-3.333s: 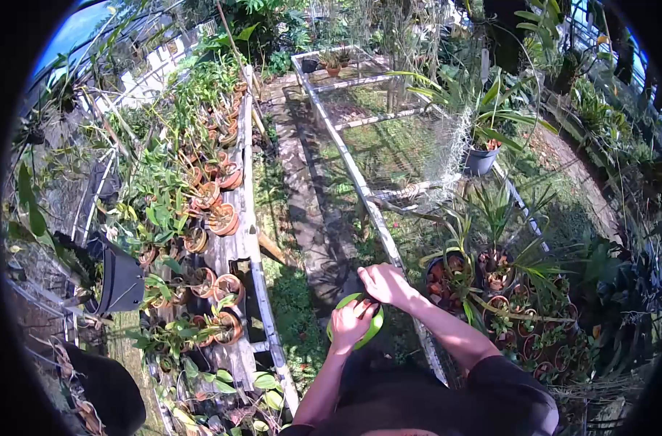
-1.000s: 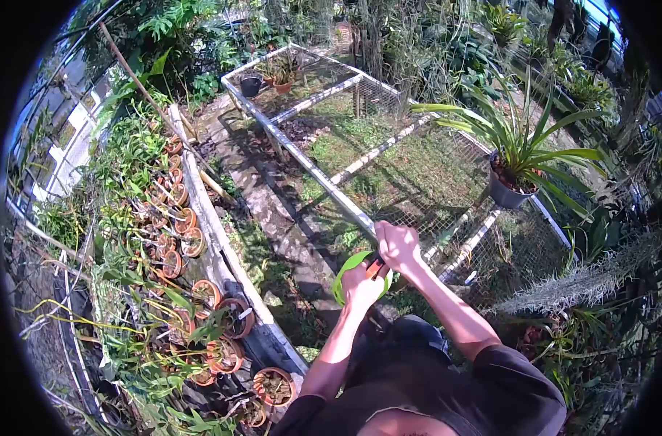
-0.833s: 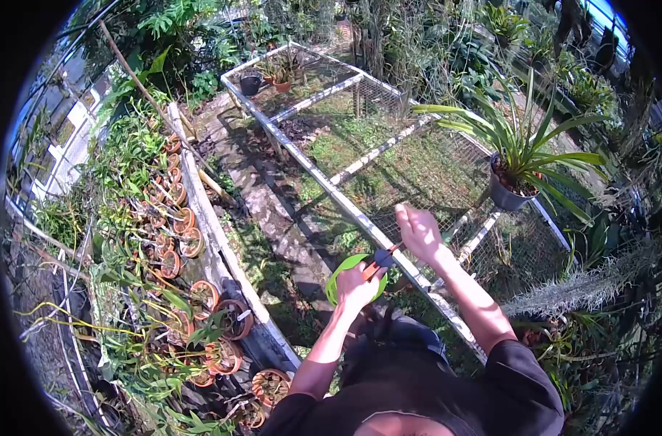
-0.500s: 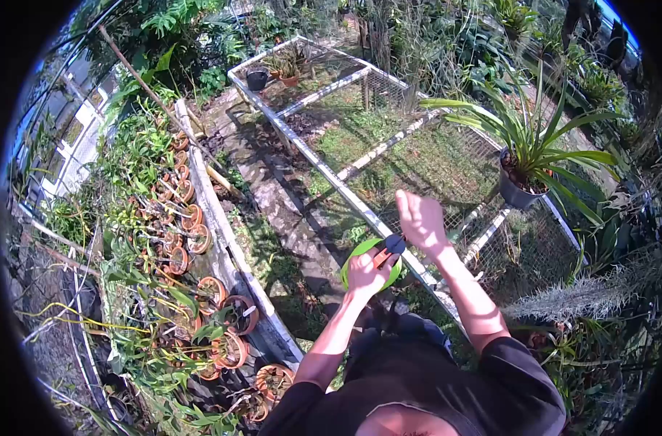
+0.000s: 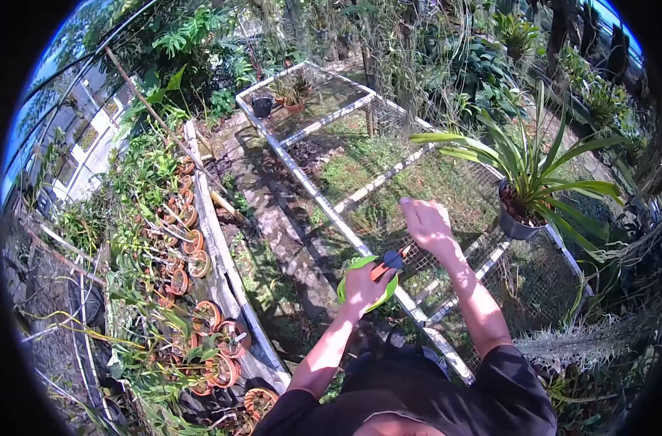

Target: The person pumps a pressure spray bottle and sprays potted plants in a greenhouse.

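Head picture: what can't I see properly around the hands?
All in the head view:
Middle of the green thing: hidden by the left hand.
One end of the orange tool: hidden by that hand.
Palm of the right hand: hidden by its back.
Inside of the far black pot: too small.

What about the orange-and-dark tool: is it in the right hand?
No, the left hand grips the orange-and-dark tool, and the right hand is apart from it.
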Available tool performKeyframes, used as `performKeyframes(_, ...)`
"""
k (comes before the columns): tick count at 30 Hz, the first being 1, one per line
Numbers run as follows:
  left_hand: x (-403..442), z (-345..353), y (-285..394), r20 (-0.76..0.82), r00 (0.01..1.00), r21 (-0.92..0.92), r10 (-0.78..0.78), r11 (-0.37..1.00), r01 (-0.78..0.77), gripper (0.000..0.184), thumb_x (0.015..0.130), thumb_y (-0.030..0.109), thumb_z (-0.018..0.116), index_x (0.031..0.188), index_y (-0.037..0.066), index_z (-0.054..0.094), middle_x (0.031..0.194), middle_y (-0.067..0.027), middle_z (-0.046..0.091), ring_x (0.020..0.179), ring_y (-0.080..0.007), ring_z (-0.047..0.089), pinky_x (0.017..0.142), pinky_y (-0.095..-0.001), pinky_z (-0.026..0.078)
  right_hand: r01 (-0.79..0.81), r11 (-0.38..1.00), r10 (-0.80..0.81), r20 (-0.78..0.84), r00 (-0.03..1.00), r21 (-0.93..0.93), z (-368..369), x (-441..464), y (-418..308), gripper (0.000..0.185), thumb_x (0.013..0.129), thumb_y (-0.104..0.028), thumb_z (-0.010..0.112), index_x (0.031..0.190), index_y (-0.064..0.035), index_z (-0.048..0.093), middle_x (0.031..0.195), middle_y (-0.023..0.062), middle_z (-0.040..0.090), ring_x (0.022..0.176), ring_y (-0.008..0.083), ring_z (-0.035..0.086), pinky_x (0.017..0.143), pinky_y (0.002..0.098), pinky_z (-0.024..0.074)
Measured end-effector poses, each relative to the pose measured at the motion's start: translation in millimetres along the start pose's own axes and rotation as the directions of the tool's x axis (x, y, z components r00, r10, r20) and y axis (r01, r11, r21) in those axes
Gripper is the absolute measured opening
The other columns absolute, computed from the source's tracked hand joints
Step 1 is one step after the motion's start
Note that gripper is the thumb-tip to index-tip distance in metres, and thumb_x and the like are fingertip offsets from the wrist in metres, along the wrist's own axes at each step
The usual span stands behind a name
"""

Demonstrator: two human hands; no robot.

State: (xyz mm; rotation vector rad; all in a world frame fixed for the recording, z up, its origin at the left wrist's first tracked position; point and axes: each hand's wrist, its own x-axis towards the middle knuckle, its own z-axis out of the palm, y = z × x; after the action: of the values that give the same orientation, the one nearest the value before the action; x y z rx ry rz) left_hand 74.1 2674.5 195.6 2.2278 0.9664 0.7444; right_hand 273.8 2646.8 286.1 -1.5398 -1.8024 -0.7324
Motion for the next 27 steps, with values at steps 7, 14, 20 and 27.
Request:
performKeyframes(7, 25.9, 7.9, 4.7, 0.008, 1.0, 0.056, -0.011, 0.998, 0.011, 0.037, 0.079, 0.039, 0.073, 0.087, 0.003, 0.071, 0.071, -0.018, 0.066, 0.066, -0.0366, 0.065, 0.058, -0.0399, 0.051, -0.631, 0.727, 0.466, 0.48, 0.743, 0.27, 18.0, 15.6, 19.3, 0.037, 0.099, -0.029, 0.038, 0.089, -0.004, 0.063, 0.071, 0.013, 0.062, 0.066, 0.031, 0.061, 0.065, 0.0413, 0.049)
performKeyframes(14, 26.0, 5.7, -27.5, -0.085, 0.995, 0.058, 0.051, 0.997, -0.046, 0.029, 0.078, 0.035, 0.074, 0.093, 0.01, 0.074, 0.074, -0.0128, 0.067, 0.062, -0.0316, 0.065, 0.056, -0.0393, 0.051, -0.364, 0.927, 0.263, 0.545, 0.796, 0.085, 29.1, 31.1, -4.7, 0.038, 0.097, -0.025, 0.04, 0.076, -0.005, 0.065, 0.062, 0.0138, 0.06, 0.062, 0.0318, 0.063, 0.067, 0.0407, 0.0515)
performKeyframes(20, 36.8, -25.8, -37.6, -0.049, 0.996, 0.03, -0.077, 0.996, 0.079, 0.024, 0.079, 0.03, 0.072, 0.093, 0.01, 0.073, 0.07, -0.0126, 0.067, 0.059, -0.0312, 0.064, 0.055, -0.0362, 0.051, -0.347, 0.916, 0.19, 0.543, 0.818, 0.202, 104.5, 10.1, -42.8, 0.041, 0.096, -0.026, 0.041, 0.068, -0.006, 0.062, 0.059, 0.0151, 0.059, 0.056, 0.035, 0.061, 0.059, 0.0441, 0.0496)
performKeyframes(27, 75.7, -69.7, -81.4, -0.168, 0.986, -0.156, -0.002, 0.987, -0.025, 0.03, 0.077, 0.032, 0.076, 0.087, 0.004, 0.071, 0.07, -0.0134, 0.068, 0.062, -0.0274, 0.068, 0.058, -0.0347, 0.054, -0.47, 0.875, 0.353, 0.509, 0.785, 0.119, 184.7, 43.9, -56.2, 0.04, 0.094, -0.034, 0.043, 0.077, -0.0042, 0.065, 0.064, 0.0163, 0.062, 0.064, 0.0322, 0.063, 0.067, 0.0439, 0.0507)
